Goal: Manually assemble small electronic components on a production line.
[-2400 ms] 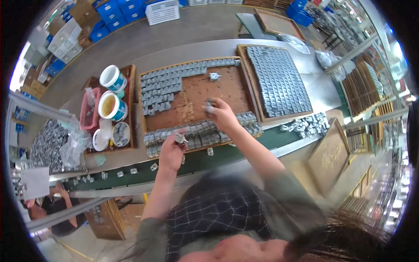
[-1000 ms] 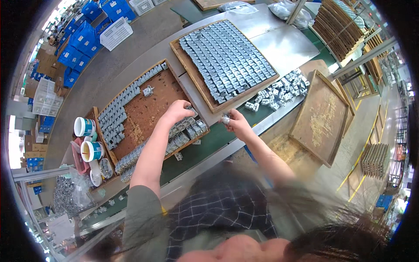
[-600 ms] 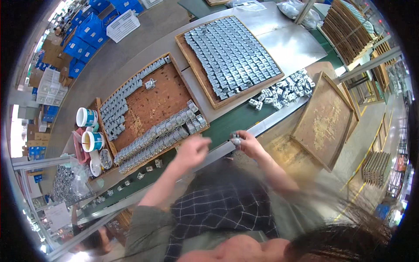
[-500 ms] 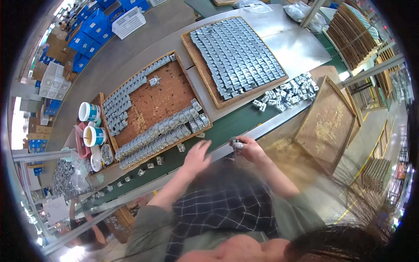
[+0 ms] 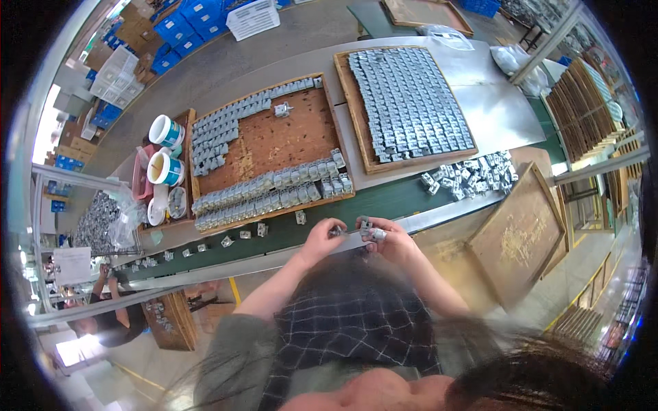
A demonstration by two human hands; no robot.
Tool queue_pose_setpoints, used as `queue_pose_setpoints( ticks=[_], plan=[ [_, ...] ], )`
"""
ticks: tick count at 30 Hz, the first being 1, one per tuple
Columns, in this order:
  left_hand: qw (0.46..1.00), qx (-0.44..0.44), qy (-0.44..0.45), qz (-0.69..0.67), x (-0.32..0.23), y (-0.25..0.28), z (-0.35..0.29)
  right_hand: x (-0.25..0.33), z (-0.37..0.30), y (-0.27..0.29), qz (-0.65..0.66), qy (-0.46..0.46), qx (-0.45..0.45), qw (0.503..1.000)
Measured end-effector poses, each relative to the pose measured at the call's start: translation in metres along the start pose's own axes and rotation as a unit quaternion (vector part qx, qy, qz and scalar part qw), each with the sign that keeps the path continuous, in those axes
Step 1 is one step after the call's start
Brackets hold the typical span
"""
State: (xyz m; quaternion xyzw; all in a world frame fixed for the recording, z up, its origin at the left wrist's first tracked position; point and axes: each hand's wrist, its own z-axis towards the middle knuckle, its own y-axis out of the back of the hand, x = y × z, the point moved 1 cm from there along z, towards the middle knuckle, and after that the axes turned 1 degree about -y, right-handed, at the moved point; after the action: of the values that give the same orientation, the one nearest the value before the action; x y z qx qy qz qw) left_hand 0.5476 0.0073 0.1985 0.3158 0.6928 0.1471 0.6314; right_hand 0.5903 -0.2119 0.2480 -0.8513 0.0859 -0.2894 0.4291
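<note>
In front of my body, at the near edge of the green conveyor belt (image 5: 274,236), both hands are close together. My right hand (image 5: 395,243) grips a small grey metal casting (image 5: 365,225) between thumb and fingers. To its left, my left hand (image 5: 319,241) is closed in a pinch around a small dark metal piece (image 5: 336,231), whose kind is too small to make out. Just beyond the hands lies a wooden tray (image 5: 273,219) with rows of similar castings and one loose casting (image 5: 282,109) on its brown base.
A second wooden tray (image 5: 356,103) packed with castings lies at the far right. Loose castings (image 5: 476,175) are heaped on the belt's right, beside a leaning wooden tray (image 5: 521,233). White tubs (image 5: 166,130) stand left. Another person (image 5: 113,315) works at the far lower left.
My left hand has drawn in toward the right hand and closed on a small piece; it was empty with fingers apart. The right hand still holds its casting. The view has shifted.
</note>
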Motion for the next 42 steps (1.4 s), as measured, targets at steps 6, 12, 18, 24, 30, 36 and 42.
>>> queue_pose_setpoints(
  ticks=[6, 12, 18, 24, 30, 36, 42],
  plan=[
    [0.833, -0.222, 0.139, -0.488, -0.043, 0.048, -0.047, -0.006, 0.023, -0.038, -0.101, -0.022, 0.062, 0.993],
    [0.86, -0.211, 0.092, -0.456, -0.044, 0.067, -0.051, -0.02, 0.053, -0.077, -0.135, -0.026, 0.083, 0.987],
    [0.894, -0.183, 0.052, -0.407, -0.016, 0.093, -0.071, -0.039, 0.08, -0.1, -0.392, 0.107, 0.029, 0.913],
    [0.947, -0.199, -0.004, -0.251, 0.018, 0.145, -0.094, -0.079, 0.12, -0.14, -0.157, -0.037, 0.094, 0.982],
    [0.983, -0.182, -0.005, -0.01, 0.05, 0.219, -0.125, -0.136, 0.161, -0.201, -0.103, -0.119, 0.061, 0.986],
    [0.964, -0.254, -0.001, 0.073, 0.08, 0.264, -0.169, -0.178, 0.21, -0.254, -0.289, -0.062, 0.174, 0.939],
    [0.948, -0.311, 0.05, -0.051, 0.139, 0.287, -0.193, -0.167, 0.251, -0.335, -0.553, -0.154, 0.159, 0.803]
  ],
)
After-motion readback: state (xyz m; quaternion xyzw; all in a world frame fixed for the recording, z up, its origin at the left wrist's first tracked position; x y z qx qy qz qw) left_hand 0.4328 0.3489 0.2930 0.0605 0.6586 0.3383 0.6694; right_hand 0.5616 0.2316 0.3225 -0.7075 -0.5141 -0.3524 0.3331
